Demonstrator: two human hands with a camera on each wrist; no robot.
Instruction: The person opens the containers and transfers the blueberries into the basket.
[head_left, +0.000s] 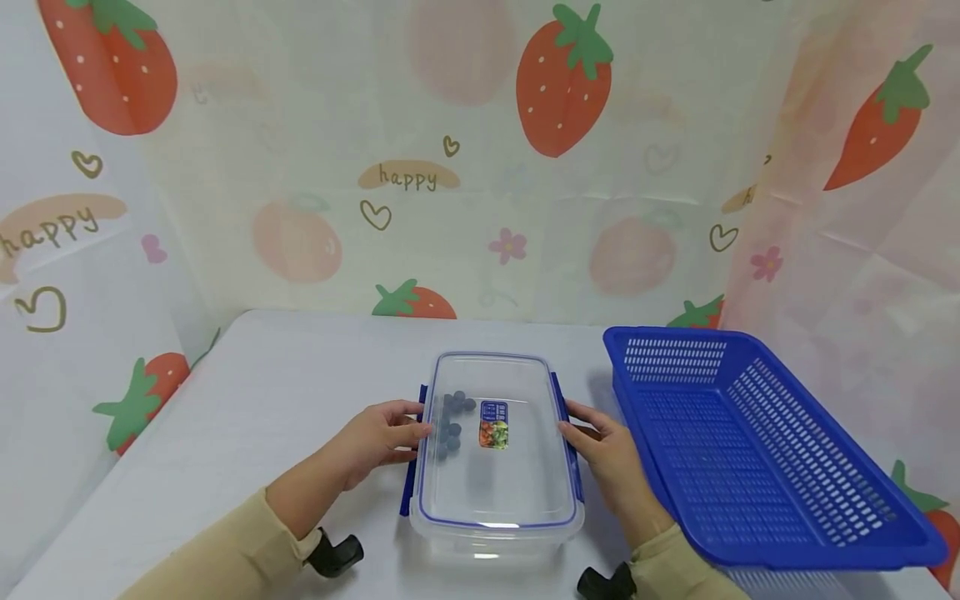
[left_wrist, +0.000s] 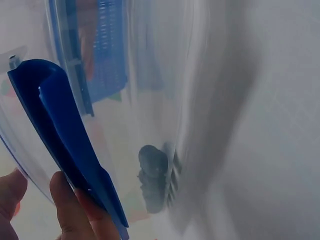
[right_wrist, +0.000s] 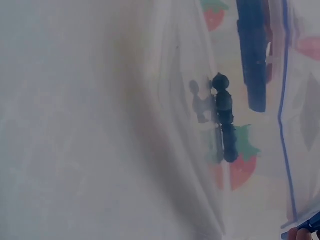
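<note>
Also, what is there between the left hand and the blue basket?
The clear lidded container, with dark round pieces inside, and then the right hand come between the left hand and the blue basket, as the head view shows.

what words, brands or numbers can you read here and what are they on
"happy": backdrop, back wall
"happy": backdrop, left wall
"h", rest cut off: backdrop, back wall's right edge
Label on the box: print too small and blurred to read
</note>
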